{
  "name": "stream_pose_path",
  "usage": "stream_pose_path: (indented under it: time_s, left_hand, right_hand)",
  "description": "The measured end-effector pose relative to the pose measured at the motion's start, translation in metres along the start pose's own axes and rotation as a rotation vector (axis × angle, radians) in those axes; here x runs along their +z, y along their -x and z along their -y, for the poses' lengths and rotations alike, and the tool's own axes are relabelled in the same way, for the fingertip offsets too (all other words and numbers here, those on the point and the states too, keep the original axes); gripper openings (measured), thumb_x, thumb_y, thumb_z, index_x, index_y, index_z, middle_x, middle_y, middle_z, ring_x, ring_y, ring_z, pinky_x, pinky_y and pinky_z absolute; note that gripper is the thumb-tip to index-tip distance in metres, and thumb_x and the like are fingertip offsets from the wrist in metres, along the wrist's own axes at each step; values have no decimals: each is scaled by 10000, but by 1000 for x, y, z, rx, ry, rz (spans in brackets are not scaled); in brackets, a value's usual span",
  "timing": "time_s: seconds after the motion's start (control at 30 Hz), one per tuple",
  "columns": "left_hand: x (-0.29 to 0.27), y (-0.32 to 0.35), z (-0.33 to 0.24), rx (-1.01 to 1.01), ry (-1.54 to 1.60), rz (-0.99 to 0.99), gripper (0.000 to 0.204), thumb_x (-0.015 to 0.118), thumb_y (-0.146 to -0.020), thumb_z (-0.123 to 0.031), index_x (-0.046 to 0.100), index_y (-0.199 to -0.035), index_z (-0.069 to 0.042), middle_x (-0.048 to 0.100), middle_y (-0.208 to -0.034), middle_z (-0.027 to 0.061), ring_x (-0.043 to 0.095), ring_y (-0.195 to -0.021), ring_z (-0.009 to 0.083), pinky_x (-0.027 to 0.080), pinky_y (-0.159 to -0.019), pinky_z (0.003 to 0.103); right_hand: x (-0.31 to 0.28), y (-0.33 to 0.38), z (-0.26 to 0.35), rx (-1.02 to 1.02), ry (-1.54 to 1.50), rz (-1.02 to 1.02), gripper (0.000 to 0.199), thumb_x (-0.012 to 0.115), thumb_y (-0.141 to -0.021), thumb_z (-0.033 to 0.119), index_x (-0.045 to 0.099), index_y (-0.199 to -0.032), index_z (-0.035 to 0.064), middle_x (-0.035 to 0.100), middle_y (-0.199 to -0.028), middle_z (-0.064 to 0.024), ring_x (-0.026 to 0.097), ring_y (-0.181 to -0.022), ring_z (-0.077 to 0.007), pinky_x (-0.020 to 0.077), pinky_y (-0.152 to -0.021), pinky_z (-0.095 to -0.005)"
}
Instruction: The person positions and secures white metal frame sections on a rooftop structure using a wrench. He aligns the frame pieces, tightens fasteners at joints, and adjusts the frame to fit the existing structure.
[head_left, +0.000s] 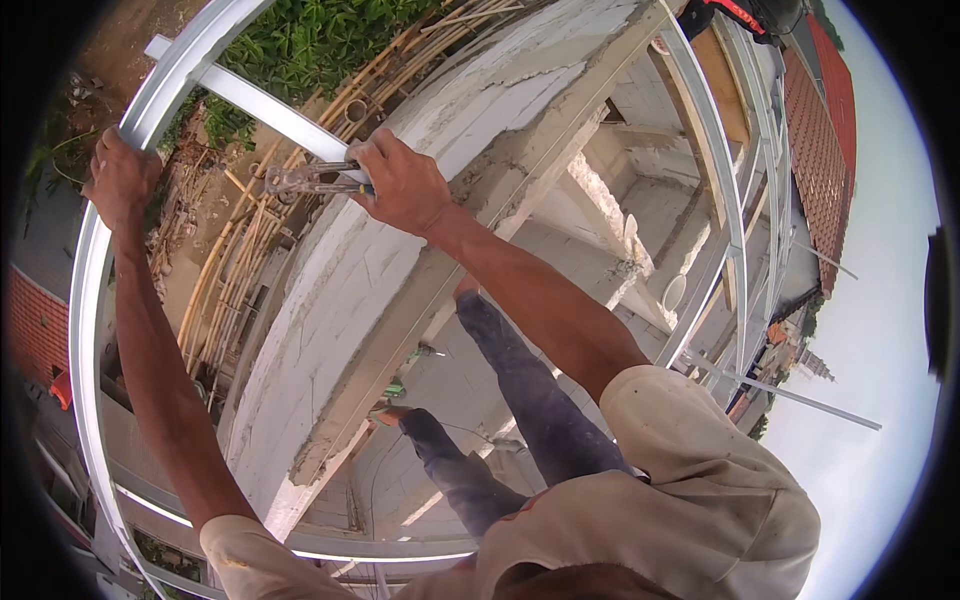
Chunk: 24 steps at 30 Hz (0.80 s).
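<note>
My left hand (122, 180) is wrapped over a long silver metal channel beam (90, 290), which looks bowed along the left side. A narrower silver metal bar (275, 115) crosses from that beam toward my right hand (405, 185). My right hand is closed around a metal pliers-like hand tool (312, 180), its head pointing left toward the beam; its exact kind is hard to make out. The knuckles of that hand are at the end of the narrow bar; whether they touch it I cannot tell. Below, a green power drill (393, 388) lies by one bare foot on the wall top.
I am high on a block wall (330, 330) with a rough cement top. Metal roof trusses (735, 230) rise on the right, and a loose metal bar (815, 405) juts out there. Far below on the left lie bamboo poles (225, 270) and green plants (310, 50). Rooms open below the wall.
</note>
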<state>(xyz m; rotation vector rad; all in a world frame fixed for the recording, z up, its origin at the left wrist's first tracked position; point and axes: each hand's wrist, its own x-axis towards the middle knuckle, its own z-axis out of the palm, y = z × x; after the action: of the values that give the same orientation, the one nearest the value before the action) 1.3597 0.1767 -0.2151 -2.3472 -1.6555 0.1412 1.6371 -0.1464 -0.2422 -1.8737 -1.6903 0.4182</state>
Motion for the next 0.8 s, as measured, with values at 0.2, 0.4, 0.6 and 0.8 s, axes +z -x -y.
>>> stream_pose_path:
  time_s: [0.2, 0.4, 0.6, 0.8]
  left_hand:
    - [44, -17, -29, 70, -71, -77, 686, 680, -866, -353, 489, -1464, -78, 623, -1441, 135, 577, -1358, 383, 469, -1045, 640]
    - [47, -16, -50, 71, -109, -55, 762, 675, -852, -434, 492, -1491, -61, 601, -1484, 168, 569, -1365, 399, 451, -1070, 637]
    - [64, -31, -50, 78, -127, -23, 830, 675, -857, -480, 460, -1527, -38, 607, -1458, 220, 581, -1329, 441, 457, -1075, 600]
    - [94, -40, -42, 118, -105, -20, 866, 656, -877, -512, 436, -1553, -19, 609, -1414, 298, 594, -1271, 508, 463, -1048, 595]
  right_hand:
    - [-9, 26, -52, 24, -25, -55, 541, 932, -722, 211, 596, -1126, 84, 537, -1090, -108, 678, -921, -316, 600, -651, -441]
    - [-38, 52, -91, 43, -156, -301, 581, 943, -678, 195, 582, -1112, 57, 568, -1080, -133, 673, -939, -334, 579, -686, -466]
    - [-138, 131, -162, 271, -349, -570, 485, 877, -861, 220, 552, -1163, 23, 548, -984, -85, 586, -762, -219, 504, -640, -361]
    - [-106, 301, -312, 1220, -396, -598, 308, 709, -981, 240, 595, -1142, 3, 603, -896, -88, 580, -768, -223, 496, -741, -386]
